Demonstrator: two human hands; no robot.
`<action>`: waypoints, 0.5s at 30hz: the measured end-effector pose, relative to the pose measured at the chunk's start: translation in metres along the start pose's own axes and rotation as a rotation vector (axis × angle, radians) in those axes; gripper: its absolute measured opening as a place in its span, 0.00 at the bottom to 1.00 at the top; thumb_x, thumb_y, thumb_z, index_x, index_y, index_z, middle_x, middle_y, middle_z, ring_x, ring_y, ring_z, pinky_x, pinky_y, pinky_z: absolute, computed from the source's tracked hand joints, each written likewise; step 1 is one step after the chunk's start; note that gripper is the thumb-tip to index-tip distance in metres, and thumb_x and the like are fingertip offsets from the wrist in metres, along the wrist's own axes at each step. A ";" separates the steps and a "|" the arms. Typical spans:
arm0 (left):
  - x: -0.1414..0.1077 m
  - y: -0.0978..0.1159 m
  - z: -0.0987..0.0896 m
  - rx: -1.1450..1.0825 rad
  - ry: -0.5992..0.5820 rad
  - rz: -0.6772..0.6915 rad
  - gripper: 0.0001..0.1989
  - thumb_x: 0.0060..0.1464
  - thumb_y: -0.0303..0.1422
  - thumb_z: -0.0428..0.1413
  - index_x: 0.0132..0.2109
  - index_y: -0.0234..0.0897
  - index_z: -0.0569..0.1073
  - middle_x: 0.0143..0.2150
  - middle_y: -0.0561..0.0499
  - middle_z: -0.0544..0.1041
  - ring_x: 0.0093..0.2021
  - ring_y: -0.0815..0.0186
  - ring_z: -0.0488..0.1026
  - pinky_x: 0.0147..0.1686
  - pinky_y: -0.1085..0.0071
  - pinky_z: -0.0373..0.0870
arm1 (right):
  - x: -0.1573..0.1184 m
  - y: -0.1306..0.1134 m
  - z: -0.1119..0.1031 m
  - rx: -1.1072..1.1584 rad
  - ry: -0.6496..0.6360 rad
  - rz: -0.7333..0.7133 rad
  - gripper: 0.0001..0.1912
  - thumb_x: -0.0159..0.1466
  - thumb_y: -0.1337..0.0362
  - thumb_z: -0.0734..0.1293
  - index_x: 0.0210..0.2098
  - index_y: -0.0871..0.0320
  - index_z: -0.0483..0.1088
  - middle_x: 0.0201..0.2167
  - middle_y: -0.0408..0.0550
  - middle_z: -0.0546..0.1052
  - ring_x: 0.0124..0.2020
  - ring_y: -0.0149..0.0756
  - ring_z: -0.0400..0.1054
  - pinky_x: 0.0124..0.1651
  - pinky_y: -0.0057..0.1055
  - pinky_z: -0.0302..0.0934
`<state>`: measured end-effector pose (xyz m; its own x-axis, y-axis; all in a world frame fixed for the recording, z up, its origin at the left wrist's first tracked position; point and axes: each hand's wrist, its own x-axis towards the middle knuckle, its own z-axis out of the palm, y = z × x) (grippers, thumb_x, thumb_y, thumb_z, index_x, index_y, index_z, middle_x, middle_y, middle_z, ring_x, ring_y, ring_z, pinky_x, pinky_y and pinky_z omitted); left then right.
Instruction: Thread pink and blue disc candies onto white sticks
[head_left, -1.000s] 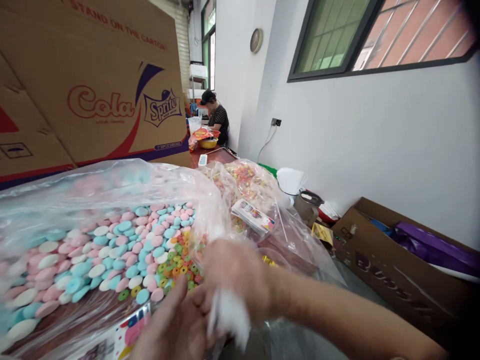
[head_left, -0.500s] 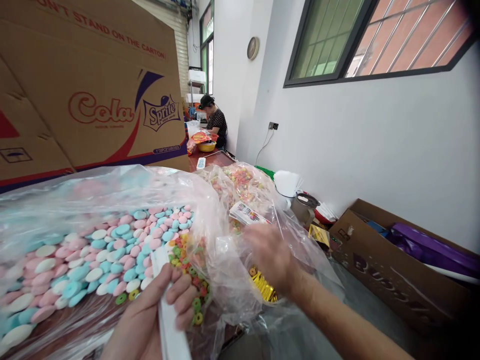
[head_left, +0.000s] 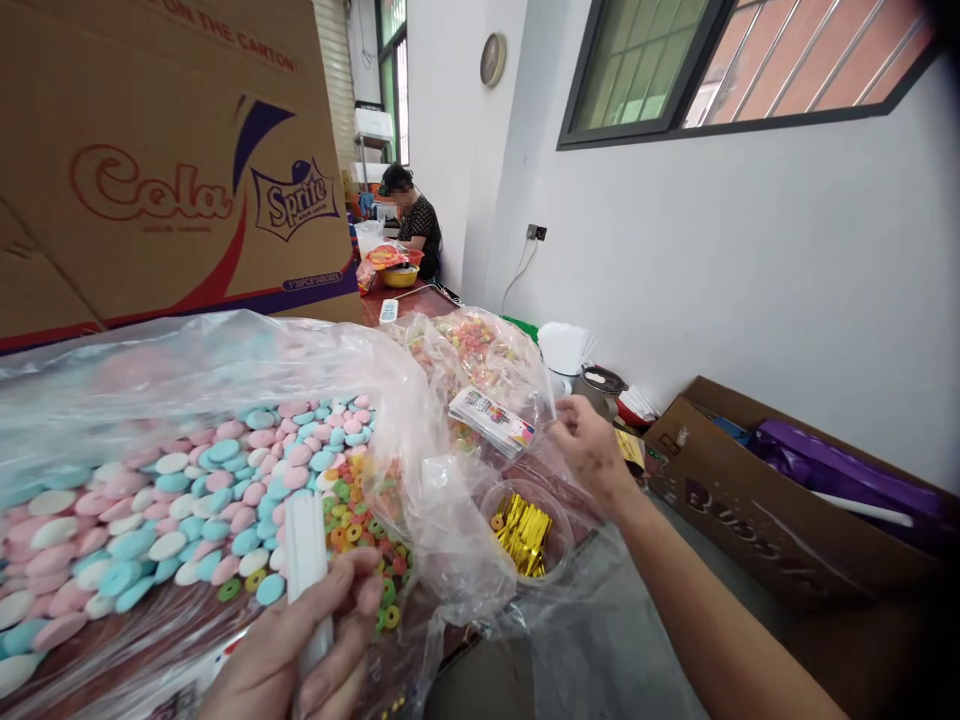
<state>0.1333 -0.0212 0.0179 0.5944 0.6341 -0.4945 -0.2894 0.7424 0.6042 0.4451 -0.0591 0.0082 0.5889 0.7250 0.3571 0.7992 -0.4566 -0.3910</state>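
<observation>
My left hand (head_left: 307,635) is wrapped round a stack of white paper strips (head_left: 304,540), low in the view beside the candies. Pink, blue and white candies (head_left: 217,490) lie under clear plastic at the left, and small ring candies (head_left: 360,510) sit just past my left fingers. My right hand (head_left: 585,440) pinches the edge of the clear plastic bag (head_left: 480,345), right of a stack of printed cards (head_left: 491,415). A round clear tub of gold twist ties (head_left: 525,535) stands below and left of my right hand.
A large Cola Sprite carton (head_left: 172,200) stands at the left back. Behind my right hand are a lidded cup (head_left: 598,388) and white papers (head_left: 564,347). An open carton (head_left: 750,510) holds purple items at the right. A person (head_left: 420,225) sits at the table's far end.
My right hand has moved up and right, from over the gold ties to the bag's edge, uncovering the tub. My left fingers have loosened somewhat around the strips. The view has shifted slightly.
</observation>
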 end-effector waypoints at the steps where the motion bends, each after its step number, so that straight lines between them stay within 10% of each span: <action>1: 0.001 -0.001 0.004 0.042 0.019 0.050 0.23 0.37 0.38 0.72 0.39 0.32 0.77 0.27 0.53 0.75 0.12 0.84 0.52 0.08 0.85 0.52 | -0.017 -0.016 -0.004 0.172 -0.004 -0.099 0.12 0.63 0.67 0.57 0.43 0.57 0.67 0.28 0.43 0.74 0.25 0.30 0.66 0.29 0.24 0.59; 6: 0.012 -0.020 0.012 0.131 0.010 0.147 0.24 0.39 0.43 0.70 0.41 0.35 0.76 0.16 0.59 0.66 0.11 0.79 0.54 0.09 0.84 0.51 | -0.108 -0.095 0.002 0.511 -0.217 -0.651 0.11 0.59 0.71 0.58 0.37 0.57 0.69 0.27 0.43 0.75 0.26 0.31 0.68 0.32 0.24 0.62; 10: 0.012 -0.020 0.008 0.140 0.027 0.122 0.20 0.42 0.46 0.67 0.28 0.32 0.74 0.14 0.57 0.64 0.11 0.79 0.55 0.11 0.83 0.53 | -0.119 -0.098 0.006 0.534 -0.196 -0.811 0.08 0.65 0.67 0.58 0.35 0.57 0.69 0.25 0.43 0.75 0.27 0.31 0.68 0.32 0.24 0.62; 15: 0.003 -0.007 -0.008 0.149 0.086 0.162 0.21 0.39 0.44 0.70 0.25 0.33 0.71 0.19 0.54 0.70 0.12 0.80 0.57 0.10 0.85 0.52 | -0.039 -0.035 0.004 0.233 0.106 -0.387 0.12 0.67 0.63 0.59 0.46 0.60 0.68 0.42 0.54 0.75 0.44 0.41 0.68 0.48 0.36 0.62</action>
<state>0.1312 -0.0228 0.0075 0.4812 0.7632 -0.4313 -0.2577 0.5934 0.7625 0.3940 -0.0690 0.0044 0.2711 0.7572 0.5943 0.9214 -0.0255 -0.3878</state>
